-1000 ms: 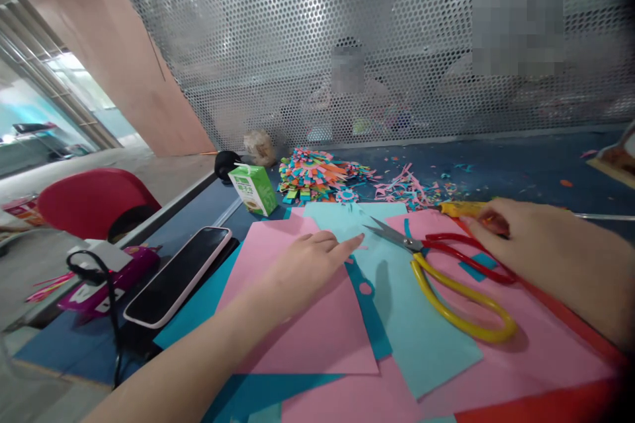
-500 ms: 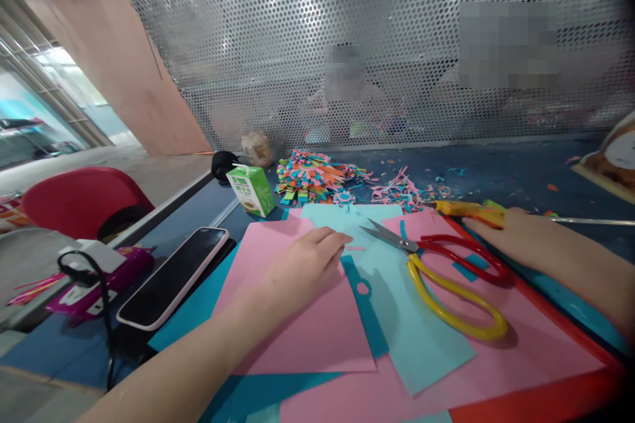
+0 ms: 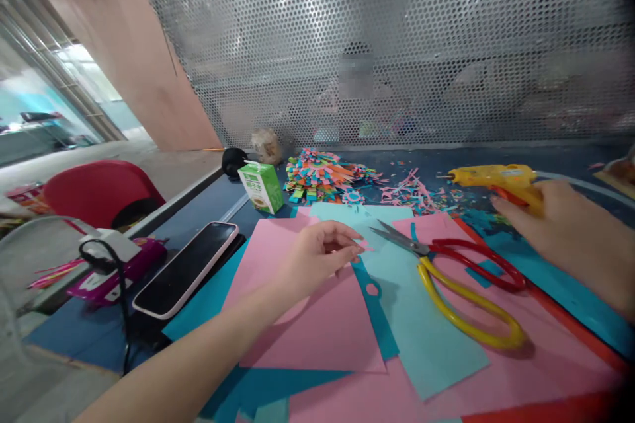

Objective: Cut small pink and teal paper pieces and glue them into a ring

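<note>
My left hand (image 3: 320, 251) is above a pink paper sheet (image 3: 317, 337), thumb and fingers curled close together. A narrow pink paper strip (image 3: 366, 247) shows at its fingertips; whether they grip it or something smaller is unclear. On the right, my right hand (image 3: 555, 211) is wrapped round the handle of a yellow hot glue gun (image 3: 491, 176), its nozzle pointing left. Scissors (image 3: 421, 249) with one red and one yellow handle lie with blades parted on light blue paper (image 3: 431, 337). A small pink disc (image 3: 372, 289) sits on a darker blue piece of paper (image 3: 380, 324).
Fringed paper flowers (image 3: 320, 175) are heaped behind the sheets, beside shredded paper scraps (image 3: 411, 195). A green drink carton (image 3: 261, 186), a phone (image 3: 186, 271) and a purple power strip (image 3: 116, 271) with a black cable stand left. A perforated metal screen (image 3: 297, 46) closes off the back.
My right hand has lifted the glue gun up and turned its nozzle into clearer view. My left thumb and fingers have changed pose near the pink strip. The view has shifted slightly.
</note>
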The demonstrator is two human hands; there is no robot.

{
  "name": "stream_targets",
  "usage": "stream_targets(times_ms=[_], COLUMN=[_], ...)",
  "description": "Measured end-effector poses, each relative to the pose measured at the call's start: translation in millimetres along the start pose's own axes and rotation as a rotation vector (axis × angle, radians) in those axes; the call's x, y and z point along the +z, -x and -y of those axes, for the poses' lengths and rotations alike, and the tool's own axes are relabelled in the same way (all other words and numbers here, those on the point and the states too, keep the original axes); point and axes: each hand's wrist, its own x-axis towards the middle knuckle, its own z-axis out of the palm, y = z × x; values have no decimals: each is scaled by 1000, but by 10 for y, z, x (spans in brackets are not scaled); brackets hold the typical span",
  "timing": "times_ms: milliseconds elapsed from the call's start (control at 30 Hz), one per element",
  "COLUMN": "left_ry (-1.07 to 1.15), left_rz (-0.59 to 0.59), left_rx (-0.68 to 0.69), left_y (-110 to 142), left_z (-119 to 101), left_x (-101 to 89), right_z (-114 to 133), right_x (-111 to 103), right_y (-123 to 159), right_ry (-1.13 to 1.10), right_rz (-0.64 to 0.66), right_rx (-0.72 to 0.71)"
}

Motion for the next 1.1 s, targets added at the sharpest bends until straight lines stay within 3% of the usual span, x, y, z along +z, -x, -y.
stream_targets(times_ms=[133,300,700,1100], left_ry=[149,220,163,193], left_rz=[-28,-32,3,9], left_rx=[-106,-115,-163,-169], left_y=[-14,-7,14,18], left_z=[-29,-56,-64,-75], left_x=[8,9,-3,0], right_z=[186,302,458,491], right_x=[-85,-117,-173,-210], right_y=[205,407,595,596], right_ry=[16,-57,-181,-143], right_rz=[-158,-381,-449,-481], right_rx=[-106,-406,-622,-668])
